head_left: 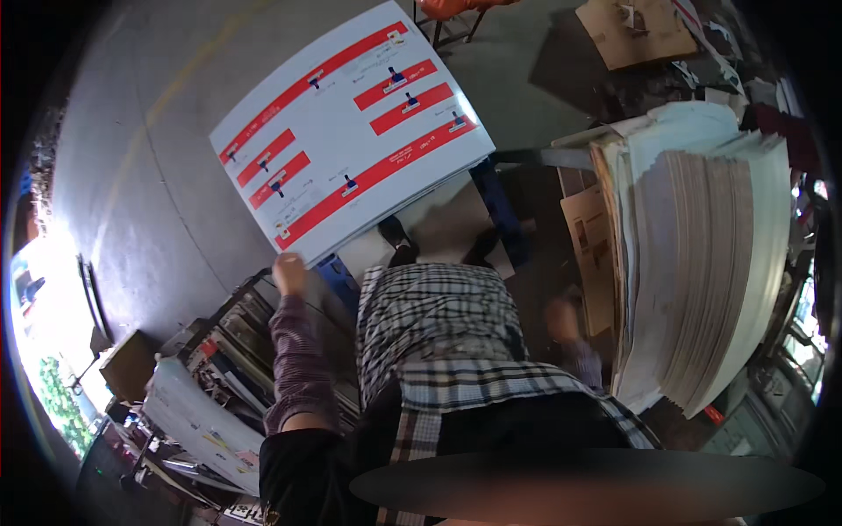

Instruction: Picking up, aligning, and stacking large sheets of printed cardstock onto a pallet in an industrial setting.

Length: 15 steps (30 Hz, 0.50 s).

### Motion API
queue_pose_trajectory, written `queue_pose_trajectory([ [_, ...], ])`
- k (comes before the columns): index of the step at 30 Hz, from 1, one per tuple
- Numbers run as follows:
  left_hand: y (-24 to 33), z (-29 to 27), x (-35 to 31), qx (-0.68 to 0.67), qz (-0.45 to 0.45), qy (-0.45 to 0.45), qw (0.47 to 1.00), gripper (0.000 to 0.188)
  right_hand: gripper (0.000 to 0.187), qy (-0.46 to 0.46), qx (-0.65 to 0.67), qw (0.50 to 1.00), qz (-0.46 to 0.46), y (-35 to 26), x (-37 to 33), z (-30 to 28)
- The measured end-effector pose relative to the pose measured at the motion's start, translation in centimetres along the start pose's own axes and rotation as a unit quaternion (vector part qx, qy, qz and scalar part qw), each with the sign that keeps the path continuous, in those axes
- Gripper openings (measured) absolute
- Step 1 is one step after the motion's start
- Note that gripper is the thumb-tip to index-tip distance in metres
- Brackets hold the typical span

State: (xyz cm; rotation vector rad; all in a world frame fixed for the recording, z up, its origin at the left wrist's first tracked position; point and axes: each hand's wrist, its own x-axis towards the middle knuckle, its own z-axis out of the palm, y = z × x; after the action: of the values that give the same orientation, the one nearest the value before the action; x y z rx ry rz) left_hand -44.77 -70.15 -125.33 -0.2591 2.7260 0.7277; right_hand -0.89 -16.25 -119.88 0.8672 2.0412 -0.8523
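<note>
A large white printed sheet (338, 131) with red bands and small pictures lies flat on top of a pile in front of me. At its near left corner is my left hand (290, 274), with the fingers closed on the sheet's edge. Low on my right, my right hand (563, 320) is smeared by motion and its fingers do not show clearly. It is close to a brown cardboard piece (589, 250) and a tall stack of pale sheets (702, 272).
Boards and sheets (232, 346) stand in a rack at the lower left, beside a white bundle (197, 421). A flattened carton (638, 33) lies at the far right, near scraps. An orange seat (449, 8) is at the far edge. Blue supports (500, 215) show below the sheet.
</note>
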Motion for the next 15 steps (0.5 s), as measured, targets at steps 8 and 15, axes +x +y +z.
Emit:
queue_pose_trajectory([
  [8,-17.3,7.0,6.6,0.09,-0.151,0.005,0.984,0.04,0.022,0.312,-0.02,0.935,-0.169,-23.2,33.3,-13.6],
  [15,-17.9,9.5,7.0,-0.026,-0.203,0.043,0.978,0.036,0.035,0.292,-0.147,0.942,-0.07,-23.9,41.9,-11.0],
])
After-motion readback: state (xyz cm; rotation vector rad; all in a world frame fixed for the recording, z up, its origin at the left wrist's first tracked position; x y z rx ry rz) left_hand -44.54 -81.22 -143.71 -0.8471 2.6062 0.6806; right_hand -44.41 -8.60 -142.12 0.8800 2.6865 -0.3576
